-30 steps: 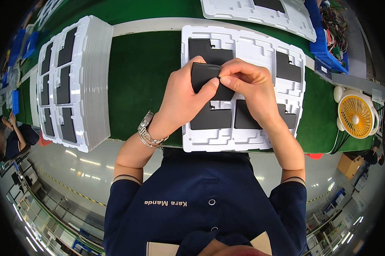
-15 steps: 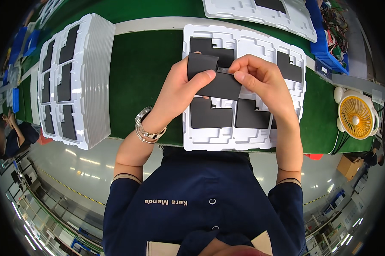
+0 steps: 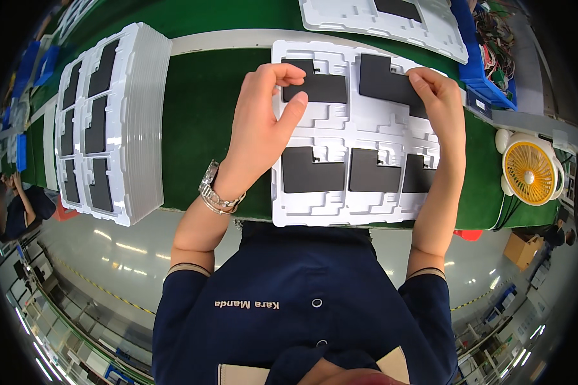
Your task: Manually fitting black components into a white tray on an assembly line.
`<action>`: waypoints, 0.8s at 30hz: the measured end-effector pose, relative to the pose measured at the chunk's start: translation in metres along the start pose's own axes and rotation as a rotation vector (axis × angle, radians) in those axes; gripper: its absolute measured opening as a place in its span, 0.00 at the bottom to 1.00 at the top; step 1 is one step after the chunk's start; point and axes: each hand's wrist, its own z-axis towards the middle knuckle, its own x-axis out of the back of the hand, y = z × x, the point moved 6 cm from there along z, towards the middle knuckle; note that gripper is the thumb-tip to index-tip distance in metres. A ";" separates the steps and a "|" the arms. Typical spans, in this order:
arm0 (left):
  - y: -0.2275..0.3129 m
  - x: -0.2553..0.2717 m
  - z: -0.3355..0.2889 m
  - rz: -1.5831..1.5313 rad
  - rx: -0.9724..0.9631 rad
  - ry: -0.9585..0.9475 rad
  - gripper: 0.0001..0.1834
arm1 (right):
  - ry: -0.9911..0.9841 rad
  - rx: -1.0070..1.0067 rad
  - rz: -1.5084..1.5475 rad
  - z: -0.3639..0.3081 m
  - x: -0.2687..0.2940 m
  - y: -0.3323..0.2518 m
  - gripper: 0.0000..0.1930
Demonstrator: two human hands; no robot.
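My right hand point(image 3: 444, 106) pinches the right end of a flat black L-shaped piece point(image 3: 380, 80), possibly a battery pack. The piece is tilted over the far middle compartment of a white moulded tray point(image 3: 375, 122). Empty, with thumb and fingers apart, my left hand point(image 3: 261, 119) hovers at the tray's far left, partly covering another black L-shaped piece point(image 3: 327, 90) there. Along the near row lie a left piece point(image 3: 311, 174), a middle piece point(image 3: 373, 176) and a right piece point(image 3: 417, 176), the last partly behind my right forearm. My right hand and the held piece hide the far right compartment.
At left stands a tall stack of white trays point(image 3: 138, 128), black pieces in its top one. Another white tray point(image 3: 378, 25) lies beyond mine. To the right are a blue bin point(image 3: 487, 80) of cables and a yellow-and-white fan point(image 3: 530, 173). The green work surface point(image 3: 218, 128) runs beneath.
Both hands held the black piece together before. Now my left hand has let go and drawn left, while my right hand has carried the piece rightward over the far middle compartment.
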 end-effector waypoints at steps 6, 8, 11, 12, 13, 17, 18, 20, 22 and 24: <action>0.005 -0.007 0.000 0.333 -0.083 0.041 0.21 | -0.123 0.002 -0.147 -0.004 -0.014 -0.001 0.10; 0.004 -0.007 -0.001 0.328 -0.067 0.029 0.22 | -0.117 0.026 -0.191 -0.005 -0.011 -0.007 0.09; 0.005 -0.008 -0.001 0.313 -0.065 0.028 0.22 | -0.048 -0.023 -0.344 -0.001 0.006 -0.009 0.08; 0.005 -0.008 -0.001 0.307 -0.068 0.030 0.22 | -0.056 -0.003 -0.368 -0.001 0.008 -0.006 0.09; 0.006 -0.008 0.000 0.299 -0.073 0.033 0.22 | -0.063 0.016 -0.392 0.000 0.009 -0.001 0.09; 0.007 -0.007 0.000 0.259 -0.086 0.047 0.22 | -0.039 0.112 -0.440 -0.009 0.012 -0.002 0.12; 0.007 -0.007 0.000 0.246 -0.088 0.052 0.22 | -0.041 0.114 -0.468 -0.010 0.013 -0.002 0.13; 0.010 -0.007 0.000 0.226 -0.112 0.062 0.21 | -0.044 0.114 -0.526 -0.012 0.016 0.000 0.15; 0.014 -0.006 0.001 0.175 -0.136 0.069 0.20 | -0.056 0.170 -0.535 -0.010 0.017 0.001 0.15; 0.018 -0.004 0.001 0.093 -0.160 0.074 0.18 | -0.082 0.127 -0.455 -0.009 0.023 0.005 0.15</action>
